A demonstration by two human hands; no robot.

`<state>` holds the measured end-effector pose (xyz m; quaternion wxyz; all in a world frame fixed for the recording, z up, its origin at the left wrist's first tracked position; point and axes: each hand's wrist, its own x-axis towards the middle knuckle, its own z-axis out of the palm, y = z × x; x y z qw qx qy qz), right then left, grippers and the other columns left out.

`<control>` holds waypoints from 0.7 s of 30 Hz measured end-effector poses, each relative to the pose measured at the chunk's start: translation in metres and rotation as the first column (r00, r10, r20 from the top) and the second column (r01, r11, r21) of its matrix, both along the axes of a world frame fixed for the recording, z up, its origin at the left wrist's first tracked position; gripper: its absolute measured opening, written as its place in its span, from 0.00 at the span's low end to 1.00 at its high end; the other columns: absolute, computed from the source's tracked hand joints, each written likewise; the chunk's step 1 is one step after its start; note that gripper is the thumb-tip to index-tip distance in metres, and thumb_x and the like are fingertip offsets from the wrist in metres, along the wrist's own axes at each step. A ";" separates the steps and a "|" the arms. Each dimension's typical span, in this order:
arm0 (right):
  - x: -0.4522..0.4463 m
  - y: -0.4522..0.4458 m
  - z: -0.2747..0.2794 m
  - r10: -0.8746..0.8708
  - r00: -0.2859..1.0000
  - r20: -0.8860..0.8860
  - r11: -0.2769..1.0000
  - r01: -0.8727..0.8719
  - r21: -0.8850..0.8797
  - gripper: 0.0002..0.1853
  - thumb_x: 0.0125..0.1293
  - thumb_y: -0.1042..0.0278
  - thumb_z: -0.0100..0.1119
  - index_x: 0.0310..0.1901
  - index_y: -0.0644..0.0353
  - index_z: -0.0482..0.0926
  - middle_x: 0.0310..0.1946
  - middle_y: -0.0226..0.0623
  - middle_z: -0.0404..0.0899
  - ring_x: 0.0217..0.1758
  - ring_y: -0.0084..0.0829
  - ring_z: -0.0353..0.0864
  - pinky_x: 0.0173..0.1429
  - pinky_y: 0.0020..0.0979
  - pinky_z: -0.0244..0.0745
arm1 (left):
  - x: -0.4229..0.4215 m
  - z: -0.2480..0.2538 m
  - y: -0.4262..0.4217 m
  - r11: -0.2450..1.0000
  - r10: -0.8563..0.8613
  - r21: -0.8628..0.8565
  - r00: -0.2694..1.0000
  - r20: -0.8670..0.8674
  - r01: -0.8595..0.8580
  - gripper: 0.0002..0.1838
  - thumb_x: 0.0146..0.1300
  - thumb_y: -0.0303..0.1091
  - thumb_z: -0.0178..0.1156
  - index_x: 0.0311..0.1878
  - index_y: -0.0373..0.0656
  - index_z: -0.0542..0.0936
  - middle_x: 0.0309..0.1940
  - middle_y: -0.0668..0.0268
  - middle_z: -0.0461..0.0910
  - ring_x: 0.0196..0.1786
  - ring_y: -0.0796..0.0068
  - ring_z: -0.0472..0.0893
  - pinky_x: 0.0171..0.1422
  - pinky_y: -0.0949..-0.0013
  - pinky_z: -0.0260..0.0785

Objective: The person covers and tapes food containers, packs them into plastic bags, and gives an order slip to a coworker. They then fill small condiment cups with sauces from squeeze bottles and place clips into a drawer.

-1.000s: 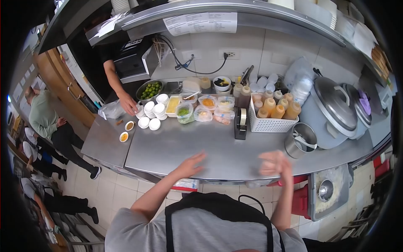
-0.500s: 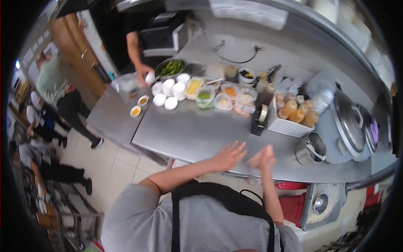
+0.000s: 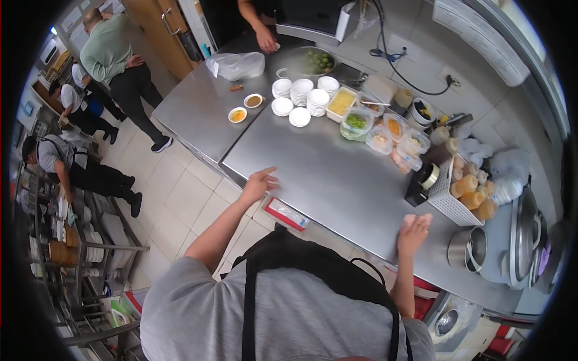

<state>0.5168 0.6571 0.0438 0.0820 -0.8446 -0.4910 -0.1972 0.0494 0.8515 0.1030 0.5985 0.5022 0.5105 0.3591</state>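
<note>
My left hand [image 3: 260, 183] hovers by the front edge of the steel counter [image 3: 343, 180], fingers apart and holding nothing. Resting at the counter's front right, my right hand [image 3: 413, 236] has its fingers curled over a pale pinkish, crumpled thing [image 3: 426, 219], perhaps a cloth; most of it is hidden. Beyond that hand are a black tape dispenser [image 3: 416, 191] and a white basket of sauce bottles [image 3: 454, 201]. A steel pot [image 3: 460, 249] stands to its right.
Stacked white dishes [image 3: 299, 117], bagged ingredient tubs [image 3: 355, 123] and a bowl of green fruit [image 3: 316, 62] line the back. Two small sauce bowls [image 3: 238, 115] sit left. Another person's hand [image 3: 267, 41] is near the bowl. Pot lids [image 3: 524, 234] lean at right.
My hands have moved apart, the left one leftward and the right one rightward. The view has turned. The other person's hand has left the white dishes and is now farther back.
</note>
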 end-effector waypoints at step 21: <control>-0.176 0.138 0.067 0.422 0.857 -0.296 0.900 -0.358 0.248 0.26 0.64 0.57 0.41 0.60 0.64 0.58 0.59 0.48 0.60 0.63 0.47 0.57 0.65 0.39 0.50 | -0.137 -0.009 0.362 0.824 0.353 0.513 0.491 -0.797 0.241 0.11 0.52 0.33 0.53 0.37 0.50 0.81 0.38 0.56 0.78 0.47 0.57 0.75 0.49 0.61 0.68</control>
